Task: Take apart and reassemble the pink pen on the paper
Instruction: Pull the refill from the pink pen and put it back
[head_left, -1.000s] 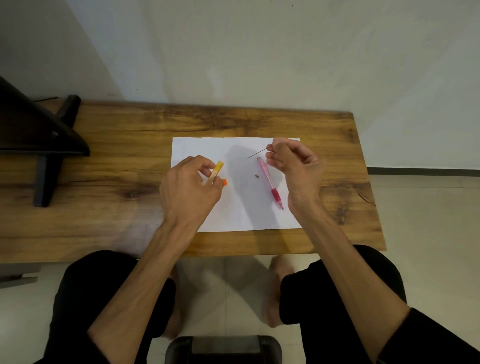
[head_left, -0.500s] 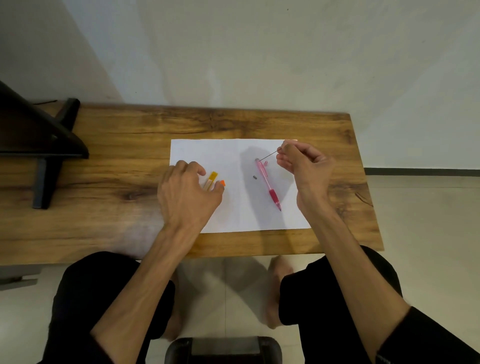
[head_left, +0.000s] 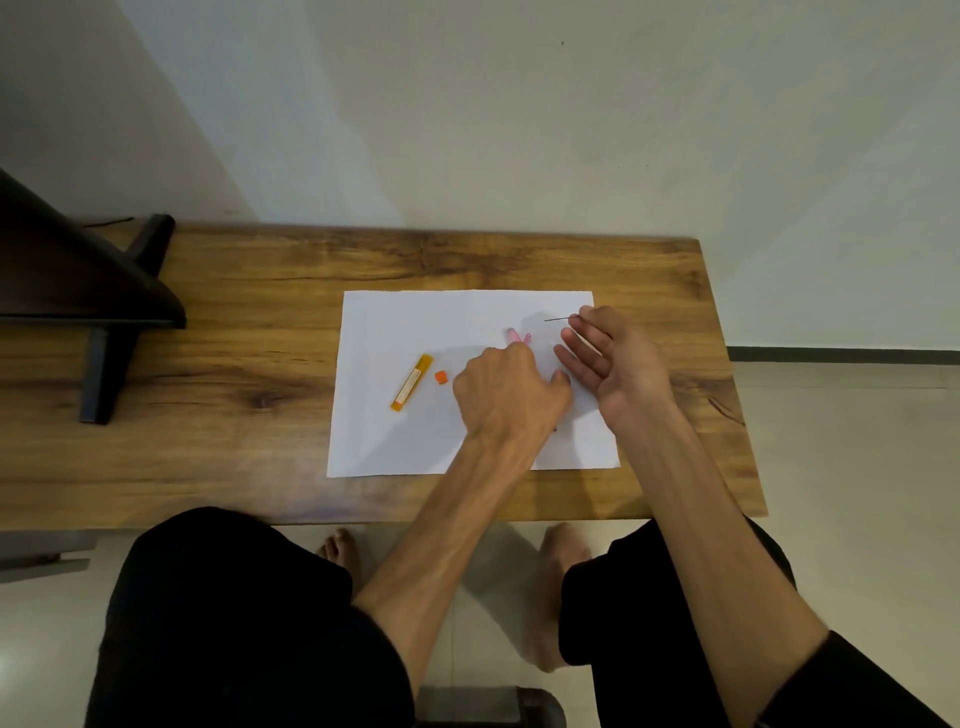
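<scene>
A white sheet of paper (head_left: 395, 332) lies on the wooden table (head_left: 249, 332). My left hand (head_left: 511, 392) is curled over the pink pen (head_left: 515, 335), whose top end pokes out beyond the knuckles; the rest of the pen is hidden under the hand. Whether the fingers grip it is not visible. My right hand (head_left: 610, 358) hovers at the paper's right side, pinching a thin dark lead (head_left: 560, 319) between thumb and forefinger, other fingers spread. A yellow lead case (head_left: 412, 382) and its small orange cap (head_left: 441, 377) lie on the paper to the left.
A dark stand (head_left: 98, 291) occupies the table's left end. The wall runs right behind the table. My knees and bare feet are below the front edge, with a stool (head_left: 488, 706) beneath.
My left hand let go of the yellow lead case, left it on the paper and moved right onto the pink pen. My right hand stayed near the paper's upper right with the lead.
</scene>
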